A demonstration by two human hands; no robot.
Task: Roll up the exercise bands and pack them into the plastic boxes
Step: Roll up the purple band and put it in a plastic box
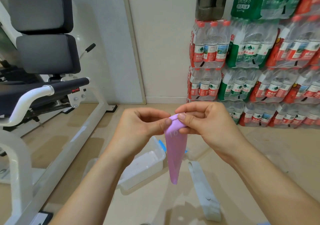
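Observation:
A purple exercise band (174, 152) hangs in the air, its top end folded over and pinched between both hands. My left hand (138, 127) grips the fold from the left with thumb and fingers. My right hand (204, 122) pinches it from the right, thumb on top. Below the hands a clear plastic box (147, 166) with blue clips stands open on the floor. A grey exercise band (202, 188) lies flat on the floor to the right of the box.
A white and black exercise machine (43, 86) fills the left side. Stacked packs of bottled water (259, 65) stand against the wall at the right. The floor (268, 155) is beige tile.

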